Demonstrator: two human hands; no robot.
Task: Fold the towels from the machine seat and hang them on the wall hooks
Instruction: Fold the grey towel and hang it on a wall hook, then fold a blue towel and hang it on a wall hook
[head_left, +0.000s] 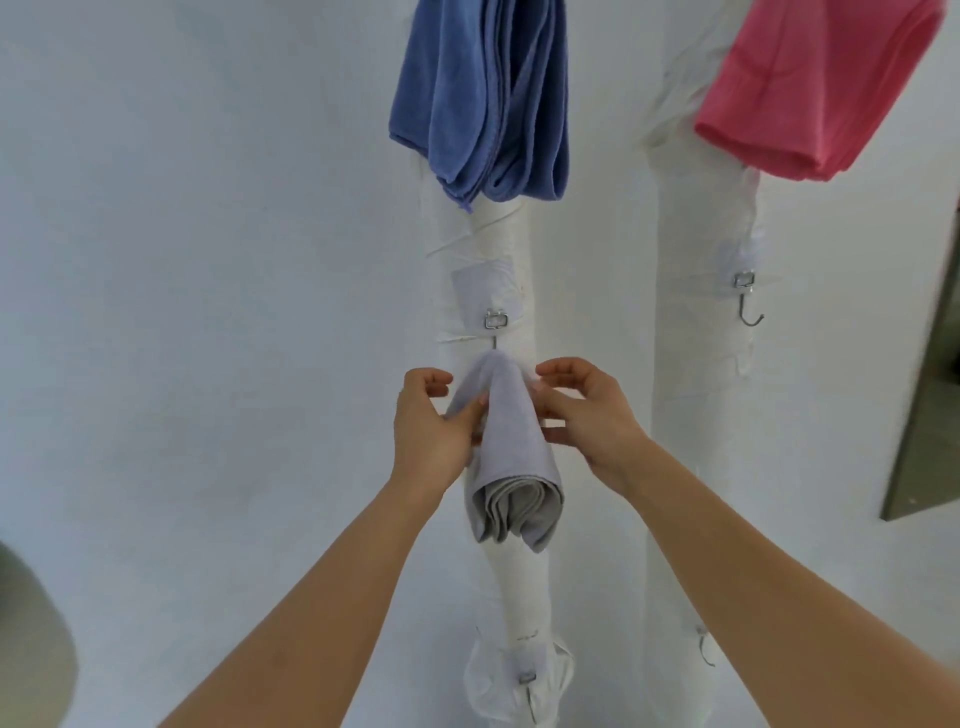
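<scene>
No text, label, brand, number or sign can be read anywhere in the head view.

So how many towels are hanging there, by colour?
Blue towel: 1
Pink towel: 1
Grey towel: 1
Total: 3
</scene>
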